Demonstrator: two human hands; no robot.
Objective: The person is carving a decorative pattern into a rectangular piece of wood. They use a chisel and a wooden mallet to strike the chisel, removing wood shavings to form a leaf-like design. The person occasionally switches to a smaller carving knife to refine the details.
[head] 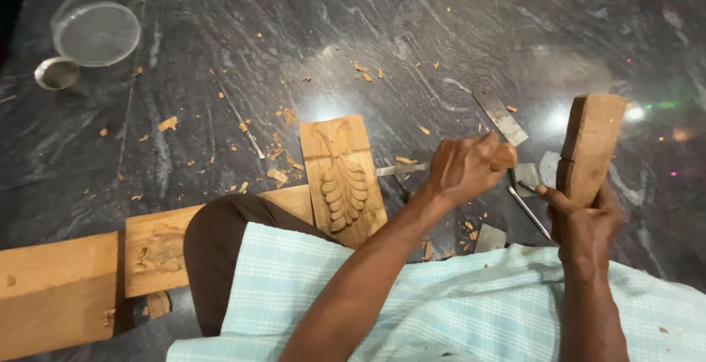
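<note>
Wood fills my view: my left hand is closed around a chisel, its wooden handle in the fist and the metal blade pointing toward a carved wooden panel lying on the dark stone floor. My right hand is wrapped tight around a wooden block mallet, held upright just beside the chisel handle. Spare metal blades and wood chips lie scattered near the panel.
</note>
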